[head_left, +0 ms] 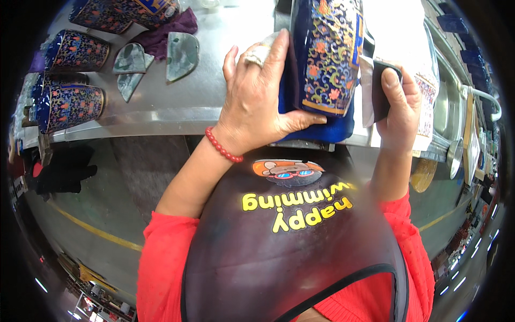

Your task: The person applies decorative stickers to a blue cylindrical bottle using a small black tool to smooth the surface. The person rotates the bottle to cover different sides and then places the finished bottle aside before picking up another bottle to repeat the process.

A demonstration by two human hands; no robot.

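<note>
A dark blue ceramic vase with a colourful floral pattern lies with its near end toward me on a blue cloth. My left hand steadies its left side, the index finger along the wall and the thumb across the near end. White wrapping covers one of its fingers. To the right of the vase, my right hand pinches a dark flat piece, which looks like a scraper. A white strip shows beside that piece; whether the hand also holds it I cannot tell.
Similar patterned blue pieces stand at the left of the metal table. Grey-green flat pieces and a purple cloth lie beside them. Patterned white sheets lie at the right, next to a metal basin.
</note>
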